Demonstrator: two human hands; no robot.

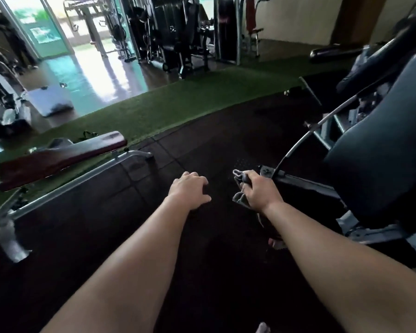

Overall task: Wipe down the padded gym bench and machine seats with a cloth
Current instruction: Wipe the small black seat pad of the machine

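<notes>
The right hand (257,192) gripped the cloth (240,180), left hand (190,191) loose and empty; a flat fold looked best for the seat (380,145).

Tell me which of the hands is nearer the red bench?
Left. The left hand hangs empty to the right of the red bench; the right hand, gripping the cloth, is farther right, by the seat.
</notes>
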